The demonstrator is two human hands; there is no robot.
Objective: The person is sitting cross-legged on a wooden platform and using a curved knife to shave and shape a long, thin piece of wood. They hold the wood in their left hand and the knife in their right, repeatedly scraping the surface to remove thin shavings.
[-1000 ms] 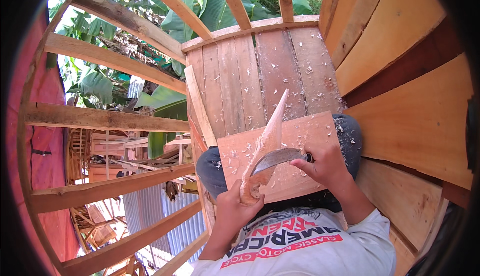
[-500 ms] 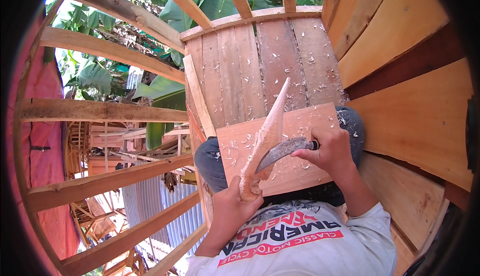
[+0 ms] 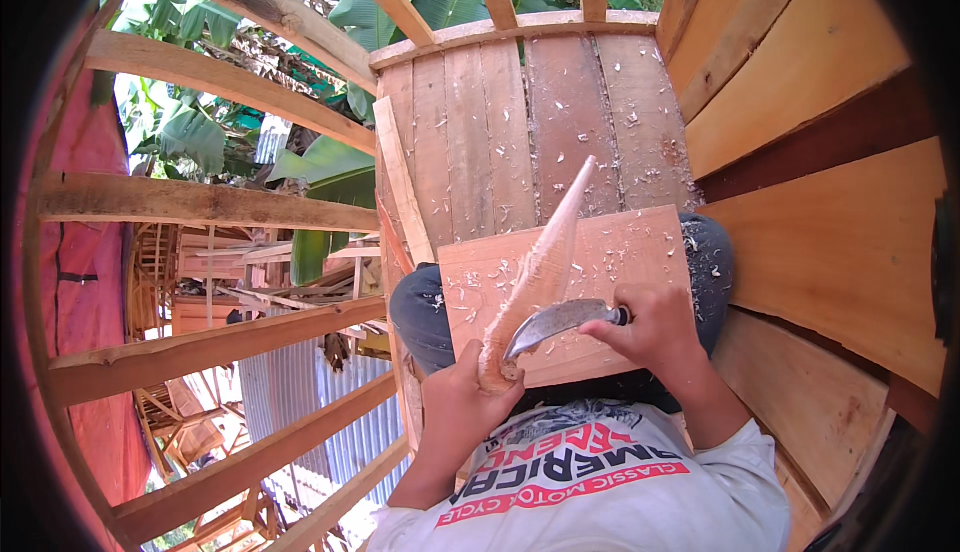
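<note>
A long, tapering piece of carved wood [image 3: 545, 262] slants over my lap, its pointed tip away from me and its thick, hooked end near my belly. My left hand [image 3: 466, 397] is closed round that thick end. In my right hand [image 3: 655, 327] is a knife with a curved grey blade [image 3: 560, 322], gripped by its dark handle. The blade's tip touches the wood close to my left thumb. Beneath both lies a flat rectangular board [image 3: 640, 252] across my thighs, sprinkled with pale shavings.
Wood shavings are scattered over the plank floor [image 3: 560, 122] ahead. Spaced wooden rails [image 3: 210, 202] stand on the left, with banana leaves and corrugated sheets beyond. Wide planks [image 3: 830, 252] wall the right side. A loose wooden strip [image 3: 400, 182] leans by my left knee.
The knife blade has moved down along the wood toward its thick end and my left hand. My left hand keeps its hold. The view has shifted slightly.
</note>
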